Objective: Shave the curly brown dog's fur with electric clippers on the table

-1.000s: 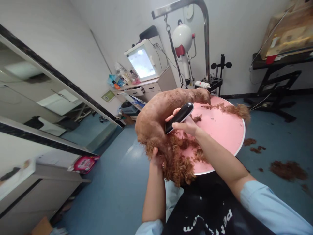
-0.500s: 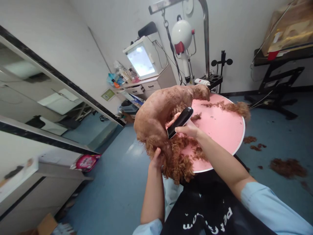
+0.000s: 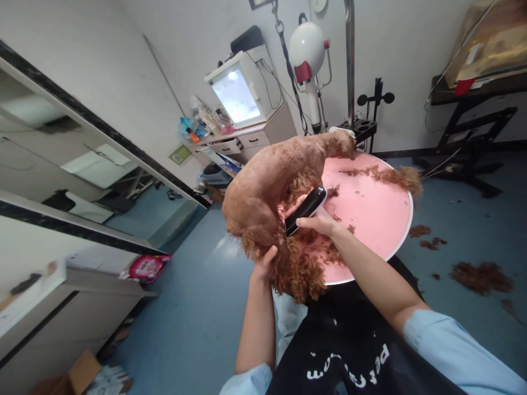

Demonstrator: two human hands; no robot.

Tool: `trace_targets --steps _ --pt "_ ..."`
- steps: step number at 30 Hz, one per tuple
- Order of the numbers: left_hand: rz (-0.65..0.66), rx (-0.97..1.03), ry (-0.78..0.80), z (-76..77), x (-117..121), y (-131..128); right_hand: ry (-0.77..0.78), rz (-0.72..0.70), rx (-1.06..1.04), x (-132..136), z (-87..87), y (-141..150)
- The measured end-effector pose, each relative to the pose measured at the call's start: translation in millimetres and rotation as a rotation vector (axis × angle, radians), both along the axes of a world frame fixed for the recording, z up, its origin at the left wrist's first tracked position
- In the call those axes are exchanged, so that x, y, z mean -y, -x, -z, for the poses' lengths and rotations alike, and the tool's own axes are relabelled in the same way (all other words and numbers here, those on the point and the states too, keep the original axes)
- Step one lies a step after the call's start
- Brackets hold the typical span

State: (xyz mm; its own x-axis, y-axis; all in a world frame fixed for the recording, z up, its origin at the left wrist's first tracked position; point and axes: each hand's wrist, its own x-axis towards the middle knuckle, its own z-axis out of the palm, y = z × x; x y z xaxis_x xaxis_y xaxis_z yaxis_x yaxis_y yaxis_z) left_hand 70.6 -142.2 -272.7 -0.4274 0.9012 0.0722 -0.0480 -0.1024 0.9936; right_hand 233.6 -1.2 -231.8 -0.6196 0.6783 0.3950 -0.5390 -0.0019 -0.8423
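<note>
A brown dog (image 3: 267, 178) with a closely clipped back stands on a round pink grooming table (image 3: 376, 216), its head toward the far edge. My right hand (image 3: 321, 220) is closed round a black hair clipper (image 3: 305, 209), whose blade end lies against the dog's hind leg. My left hand (image 3: 264, 264) grips the lower hind leg from below; fur hides most of its fingers. Curly fur (image 3: 304, 277) hangs in a thick clump over the near table edge, beside my left hand. More loose fur (image 3: 397, 178) lies along the table's right side.
Behind the table rise a metal post (image 3: 350, 60) with a hanging strap (image 3: 285, 55) and a white dryer (image 3: 307, 49). A black tool holder (image 3: 358, 130) sits at the far edge. Cut fur (image 3: 481, 277) lies on the floor at right. A mirror (image 3: 94, 159) fills the left.
The clipper and my right hand have shifted slightly down and right in view. The dog's head has moved up a little. My left hand keeps its grip on the leg.
</note>
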Motion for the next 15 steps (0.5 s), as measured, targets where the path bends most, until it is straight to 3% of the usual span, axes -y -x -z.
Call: trace_targets --steps 4,8,11,15 --pt "0.038 0.102 0.060 3.8 4 1 0.017 0.059 0.026 1 9.9 -1" --pt "-0.008 0.043 0.071 0.2 7 -5 0.116 0.210 -0.028 7 2.4 5" --pt "-0.020 -0.010 0.062 -6.1 9 -9 0.076 0.216 0.031 16 1.2 6" --pt "-0.029 -0.097 0.076 -9.8 15 -11 0.109 0.195 0.068 22 16.4 4"
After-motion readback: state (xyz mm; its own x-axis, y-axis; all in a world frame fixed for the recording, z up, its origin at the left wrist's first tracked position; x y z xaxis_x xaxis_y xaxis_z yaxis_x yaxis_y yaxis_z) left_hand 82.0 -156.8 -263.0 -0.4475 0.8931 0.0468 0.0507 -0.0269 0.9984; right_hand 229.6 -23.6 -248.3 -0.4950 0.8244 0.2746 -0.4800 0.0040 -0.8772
